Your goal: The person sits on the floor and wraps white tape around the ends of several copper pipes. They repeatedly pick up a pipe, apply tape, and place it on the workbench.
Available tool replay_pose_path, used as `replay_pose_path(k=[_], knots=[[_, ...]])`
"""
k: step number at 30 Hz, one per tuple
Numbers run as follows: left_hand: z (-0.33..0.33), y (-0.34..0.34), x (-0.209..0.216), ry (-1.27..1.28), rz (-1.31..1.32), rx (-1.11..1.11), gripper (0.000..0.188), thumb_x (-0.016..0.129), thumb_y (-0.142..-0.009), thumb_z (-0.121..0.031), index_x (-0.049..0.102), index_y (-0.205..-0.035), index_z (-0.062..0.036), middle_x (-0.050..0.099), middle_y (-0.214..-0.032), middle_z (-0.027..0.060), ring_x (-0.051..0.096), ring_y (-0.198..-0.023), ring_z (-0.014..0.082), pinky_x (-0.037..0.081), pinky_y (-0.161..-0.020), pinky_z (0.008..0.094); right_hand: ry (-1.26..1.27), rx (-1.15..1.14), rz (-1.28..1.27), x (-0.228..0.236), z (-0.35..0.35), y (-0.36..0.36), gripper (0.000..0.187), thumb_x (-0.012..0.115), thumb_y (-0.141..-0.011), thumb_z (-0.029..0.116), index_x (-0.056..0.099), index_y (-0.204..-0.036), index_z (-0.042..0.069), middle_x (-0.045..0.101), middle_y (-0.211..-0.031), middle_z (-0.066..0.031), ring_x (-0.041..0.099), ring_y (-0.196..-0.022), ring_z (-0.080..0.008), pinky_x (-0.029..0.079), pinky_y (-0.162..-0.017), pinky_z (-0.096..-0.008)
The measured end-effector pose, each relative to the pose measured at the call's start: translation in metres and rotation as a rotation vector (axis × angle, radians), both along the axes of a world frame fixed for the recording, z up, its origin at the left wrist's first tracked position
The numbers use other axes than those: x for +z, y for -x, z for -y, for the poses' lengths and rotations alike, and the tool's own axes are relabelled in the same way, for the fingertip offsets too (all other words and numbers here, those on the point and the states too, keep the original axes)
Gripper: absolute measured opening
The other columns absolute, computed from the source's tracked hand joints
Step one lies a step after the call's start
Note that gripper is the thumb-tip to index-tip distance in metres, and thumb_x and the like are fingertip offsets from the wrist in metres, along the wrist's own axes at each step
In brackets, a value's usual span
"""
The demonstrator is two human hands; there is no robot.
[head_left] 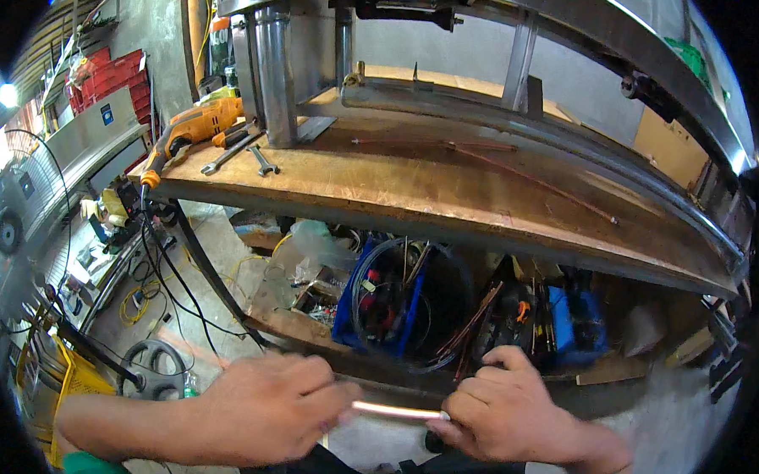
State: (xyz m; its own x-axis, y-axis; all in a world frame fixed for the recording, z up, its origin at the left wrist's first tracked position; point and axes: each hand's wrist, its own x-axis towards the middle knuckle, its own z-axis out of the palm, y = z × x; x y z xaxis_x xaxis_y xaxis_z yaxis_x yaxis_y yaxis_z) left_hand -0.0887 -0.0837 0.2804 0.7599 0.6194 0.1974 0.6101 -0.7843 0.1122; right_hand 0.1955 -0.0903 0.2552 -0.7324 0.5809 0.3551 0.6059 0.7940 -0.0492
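A short, thin copper-coloured tube [399, 410] spans the gap between my hands, lying nearly level, with a bright shine along it. My left hand [281, 402] is closed on its left end and looks slightly blurred. At the other end, my right hand [507, 409] grips the tube with curled fingers and the thumb below; a small pale bit shows by the thumb. Both tube ends are hidden in my fingers. Beyond my hands stands a wooden-topped workbench [382, 182], on which long thin copper tubes [538, 183] lie.
An orange power tool [200, 127] and two wrenches [264, 161] rest at the bench's left end. A steel frame [274, 80] rises from the bench. Below are blue bins [577, 318], a coil of clear tubing [361, 300] and loose tools. Cables [175, 270] hang at left.
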Motion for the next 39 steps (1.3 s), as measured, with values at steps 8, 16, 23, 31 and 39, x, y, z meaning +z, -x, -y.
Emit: replay_pose_path(k=[8,16,23,31,39], knots=[[-0.065,0.062,-0.134,0.022,1.428,0.726,0.047,0.049,-0.099,-0.037,0.048,-0.133,-0.0037,0.052,-0.13,0.0075,0.052,-0.112,0.0194,0.041,-0.096,0.0386,0.443,-0.117,-0.568,-0.174,0.002,0.012,0.03,0.062,-0.092,0.03,0.061,-0.07,0.01,0.059,-0.065,-0.0074,0.058,-0.064,-0.0291,0.043,-0.078,-0.0419],[-0.104,0.017,-0.179,0.766,2.139,0.507,0.032,0.051,-0.1,-0.042,0.057,-0.111,-0.0128,0.056,-0.073,0.0009,0.05,-0.057,0.0123,0.043,-0.054,0.0267,0.546,-0.274,-0.599,-0.253,0.027,0.039,0.03,0.061,-0.091,0.031,0.066,-0.075,0.007,0.064,-0.07,-0.0128,0.059,-0.069,-0.0349,0.044,-0.077,-0.0425],[-0.11,-0.009,-0.206,0.997,2.307,0.087,0.025,0.049,-0.101,-0.037,0.057,-0.108,-0.0144,0.056,-0.073,-0.0003,0.045,-0.054,0.0109,0.036,-0.051,0.027,0.684,-0.34,-0.656,-0.295,0.039,0.036,0.03,0.059,-0.094,0.031,0.066,-0.08,0.005,0.065,-0.074,-0.0137,0.059,-0.073,-0.0364,0.044,-0.072,-0.0429],[-0.096,-0.037,-0.217,1.126,2.001,0.272,0.033,0.047,-0.102,-0.04,0.056,-0.109,-0.0089,0.061,-0.078,0.0069,0.055,-0.059,0.0198,0.045,-0.055,0.0305,0.671,-0.411,-0.71,-0.284,0.033,0.05,0.031,0.057,-0.096,0.031,0.067,-0.085,0.004,0.065,-0.076,-0.015,0.059,-0.075,-0.0371,0.045,-0.073,-0.0433],[-0.128,-0.042,-0.2,1.077,1.881,0.472,0.028,0.049,-0.102,-0.04,0.054,-0.099,-0.0129,0.056,-0.071,0.0045,0.045,-0.049,0.011,0.036,-0.043,0.0244,1.12,-0.605,-0.881,-0.307,0.01,0.028,0.042,0.053,-0.098,0.035,0.055,-0.127,0.004,0.064,-0.108,-0.0151,0.058,-0.107,-0.0271,0.044,-0.092,-0.0389]])
